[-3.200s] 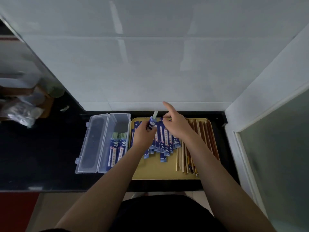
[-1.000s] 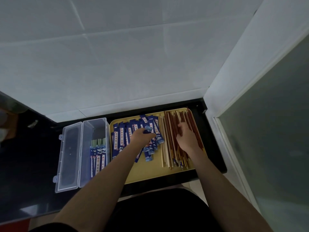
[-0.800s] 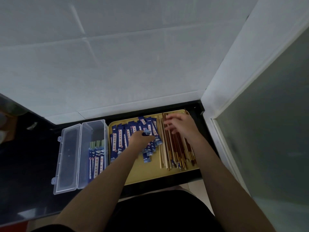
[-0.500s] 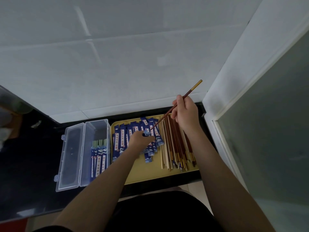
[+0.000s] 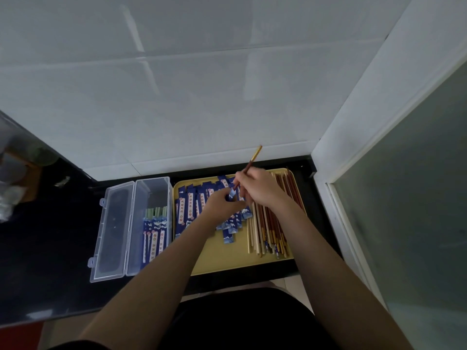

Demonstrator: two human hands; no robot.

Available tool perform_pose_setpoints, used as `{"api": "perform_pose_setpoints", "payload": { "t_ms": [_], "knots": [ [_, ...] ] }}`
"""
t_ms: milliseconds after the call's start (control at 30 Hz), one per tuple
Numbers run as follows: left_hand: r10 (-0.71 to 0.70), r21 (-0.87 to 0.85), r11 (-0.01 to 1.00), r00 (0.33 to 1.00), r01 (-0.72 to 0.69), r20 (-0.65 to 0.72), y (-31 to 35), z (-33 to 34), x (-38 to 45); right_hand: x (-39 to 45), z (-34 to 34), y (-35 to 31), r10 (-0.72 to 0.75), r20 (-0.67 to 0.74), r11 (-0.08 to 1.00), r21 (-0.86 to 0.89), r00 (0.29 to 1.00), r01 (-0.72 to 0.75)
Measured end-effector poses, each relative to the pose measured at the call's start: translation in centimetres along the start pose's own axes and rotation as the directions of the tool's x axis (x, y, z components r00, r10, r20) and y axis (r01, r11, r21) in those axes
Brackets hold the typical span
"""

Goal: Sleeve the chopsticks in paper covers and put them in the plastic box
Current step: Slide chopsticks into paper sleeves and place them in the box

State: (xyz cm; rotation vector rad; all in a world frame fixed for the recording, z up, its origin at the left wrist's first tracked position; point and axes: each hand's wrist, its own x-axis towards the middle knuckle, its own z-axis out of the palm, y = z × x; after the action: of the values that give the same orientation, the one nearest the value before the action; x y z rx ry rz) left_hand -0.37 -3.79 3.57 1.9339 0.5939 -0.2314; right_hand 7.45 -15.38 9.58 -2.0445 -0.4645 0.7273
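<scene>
- Your right hand (image 5: 262, 190) pinches a red-brown chopstick (image 5: 249, 166) over the far part of the yellow tray (image 5: 227, 258); its gold-tipped end points up toward the white tiled wall (image 5: 177, 97).
- Your left hand (image 5: 222, 205) sits just left of the right one, fingers curled around a blue paper cover (image 5: 231, 194), right at the chopstick's lower end. You cannot tell whether the tip is already inside it.
- Loose blue paper covers (image 5: 189, 205) lie spread across the tray's left and middle.
- Bare chopsticks (image 5: 267, 231), pale and red-brown, lie in a bundle along the tray's right side.
- The clear plastic box (image 5: 151, 223) stands just left of the tray, lid (image 5: 111, 231) folded open to its left; sleeved chopsticks (image 5: 154, 231) with green ends lie inside.
</scene>
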Motion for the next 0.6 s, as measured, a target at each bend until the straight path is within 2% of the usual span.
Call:
{"api": "perform_pose_setpoints", "payload": {
  "t_ms": [33,133,233,333,500,600],
  "knots": [
    [0.018,-0.041,0.999,1.0,-0.018,0.012,0.5,0.0,-0.1,0.2,0.1,0.7,0.066,0.041,0.998,-0.017,0.997,-0.066],
    [-0.009,-0.271,0.962,0.995,0.036,0.103,1.3,-0.3,-0.6,0.5,-0.3,2.9,0.23,0.098,0.962,0.129,0.968,-0.242],
    [-0.019,-0.304,0.95,0.987,0.068,0.162,1.4,-0.3,-0.6,0.9,-0.8,4.4,0.324,0.115,0.926,0.166,0.939,-0.34],
    [-0.019,-0.313,0.946,0.979,0.082,0.201,1.8,0.6,-0.5,0.9,-1.0,5.5,0.351,0.123,0.897,0.239,0.928,-0.371],
    [-0.071,-0.357,0.923,0.975,0.144,0.211,2.3,2.1,-0.1,0.6,-1.5,6.6,0.306,0.142,0.859,0.386,0.942,-0.337],
    [-0.131,-0.443,0.871,0.97,0.211,0.204,2.3,2.5,0.4,0.8,-1.6,8.0,0.374,0.035,0.825,0.444,0.927,-0.349]
  ]
}}
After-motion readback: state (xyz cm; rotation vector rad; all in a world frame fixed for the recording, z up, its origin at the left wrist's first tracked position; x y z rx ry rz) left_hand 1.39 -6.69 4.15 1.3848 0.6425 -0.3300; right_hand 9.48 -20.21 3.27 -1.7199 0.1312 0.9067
